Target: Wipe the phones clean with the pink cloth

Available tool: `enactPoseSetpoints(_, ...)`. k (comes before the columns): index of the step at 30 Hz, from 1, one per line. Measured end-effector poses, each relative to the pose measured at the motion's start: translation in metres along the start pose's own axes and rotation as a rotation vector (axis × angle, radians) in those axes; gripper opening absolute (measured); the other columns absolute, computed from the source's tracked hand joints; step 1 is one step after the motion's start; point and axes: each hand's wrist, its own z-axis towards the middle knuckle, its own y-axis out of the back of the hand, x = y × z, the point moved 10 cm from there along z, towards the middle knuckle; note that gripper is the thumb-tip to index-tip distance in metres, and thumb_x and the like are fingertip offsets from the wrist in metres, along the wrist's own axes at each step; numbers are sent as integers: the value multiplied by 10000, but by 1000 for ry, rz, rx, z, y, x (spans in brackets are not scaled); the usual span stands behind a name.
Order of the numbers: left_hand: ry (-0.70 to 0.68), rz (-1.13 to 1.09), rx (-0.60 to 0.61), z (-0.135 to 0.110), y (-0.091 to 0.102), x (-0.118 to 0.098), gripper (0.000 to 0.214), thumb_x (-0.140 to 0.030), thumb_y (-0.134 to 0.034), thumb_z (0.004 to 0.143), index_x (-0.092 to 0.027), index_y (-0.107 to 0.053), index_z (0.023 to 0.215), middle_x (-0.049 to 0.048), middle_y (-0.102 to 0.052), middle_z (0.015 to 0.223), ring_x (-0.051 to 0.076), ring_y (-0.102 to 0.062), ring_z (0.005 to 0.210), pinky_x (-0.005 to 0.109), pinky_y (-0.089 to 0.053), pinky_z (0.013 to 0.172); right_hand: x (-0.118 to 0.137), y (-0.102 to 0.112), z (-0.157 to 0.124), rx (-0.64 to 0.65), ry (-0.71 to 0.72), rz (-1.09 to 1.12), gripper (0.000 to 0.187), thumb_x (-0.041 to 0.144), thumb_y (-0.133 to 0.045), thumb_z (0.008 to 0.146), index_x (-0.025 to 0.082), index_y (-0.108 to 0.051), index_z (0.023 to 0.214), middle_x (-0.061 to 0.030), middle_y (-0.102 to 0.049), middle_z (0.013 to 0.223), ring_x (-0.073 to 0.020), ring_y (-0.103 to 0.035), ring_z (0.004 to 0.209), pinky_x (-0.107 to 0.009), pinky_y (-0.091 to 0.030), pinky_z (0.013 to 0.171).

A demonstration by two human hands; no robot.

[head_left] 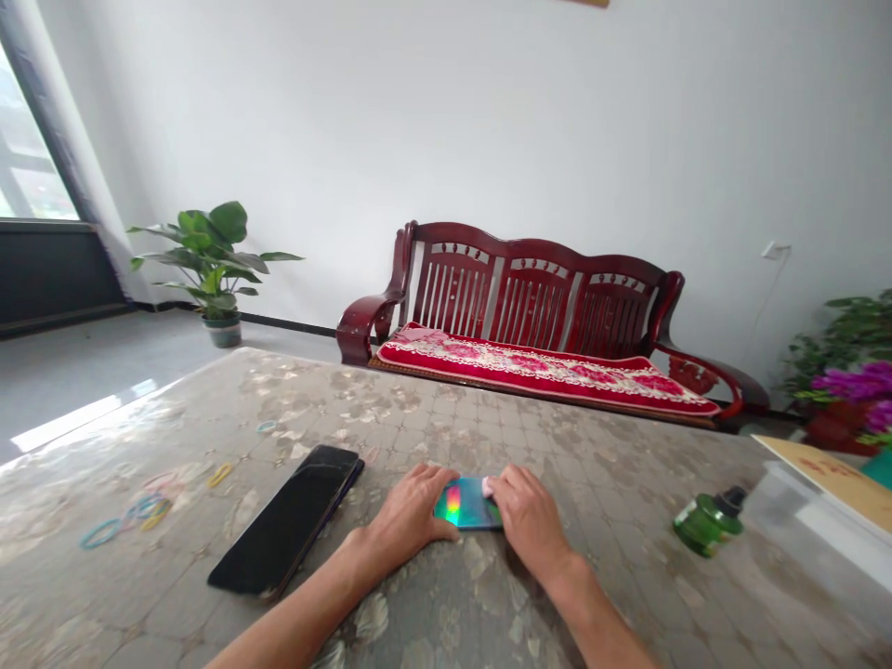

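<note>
A small shiny rainbow-coloured phone or card [465, 503] lies flat on the patterned table [432, 418]. My left hand [408, 516] curls around its left end, fingers closed on it. My right hand [526, 516] grips its right end, fingertips pressed on the top edge. A larger black phone [289, 530] lies at an angle just left of my left hand, untouched.
Several coloured rubber bands [136, 511] lie scattered at the table's left. A green bottle with a black cap [707, 523] lies on its side at right, beside a clear box [822, 530]. Behind stand a red wooden bench [530, 325] and potted plants [209, 265].
</note>
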Motion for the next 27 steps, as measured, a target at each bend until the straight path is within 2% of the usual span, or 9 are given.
enactPoseSetpoints(2,0,-1,11,0,-2,-2,624,-384,-845,686,-207,-585,1225,68,-671,1182,277,-564,1137,345,-425,971,-14,1,1,0,-64,-41,170,132,-558,944,230,-650,841,-13,-594,855,-172,-537,851,-275,-373,757)
enactPoseSetpoints(4,-1,2,15,1,-4,-5,655,-383,-854,673,-203,-571,1235,69,-671,1181,278,-564,1133,345,-424,972,-16,-1,3,8,-78,-57,171,129,-562,941,227,-647,830,-15,-595,862,-172,-538,857,-276,-374,756)
enactPoseSetpoints(10,-7,-18,-8,0,-3,-9,665,-368,-831,698,-217,-531,1272,67,-663,1197,274,-571,1139,346,-421,973,27,-7,5,38,104,26,137,123,-560,942,222,-641,891,-10,-610,897,-171,-539,885,-278,-391,785)
enactPoseSetpoints(12,-7,-24,1,0,-3,-9,660,-368,-824,704,-222,-526,1275,68,-661,1202,275,-570,1147,347,-421,971,30,-6,6,39,118,55,139,134,-552,949,226,-643,900,-12,-608,900,-171,-543,891,-278,-399,790)
enactPoseSetpoints(18,15,-7,12,0,-6,-6,646,-390,-823,706,-214,-545,1263,72,-669,1180,281,-576,1129,349,-424,956,-10,0,7,24,-40,26,187,99,-544,933,230,-663,872,-18,-600,871,-172,-549,869,-271,-406,766)
enactPoseSetpoints(21,1,1,2,1,-6,-6,622,-409,-827,704,-198,-572,1231,71,-676,1159,276,-575,1115,341,-424,951,-18,0,4,11,-78,11,169,99,-559,926,225,-662,880,-23,-599,876,-177,-547,868,-276,-403,768)
enactPoseSetpoints(27,-14,10,10,1,-5,-9,495,-406,-831,704,-196,-642,1110,59,-696,1083,266,-596,1061,330,-434,922,22,-2,2,14,91,71,161,126,-533,951,227,-649,903,-18,-607,891,-173,-541,876,-277,-399,786)
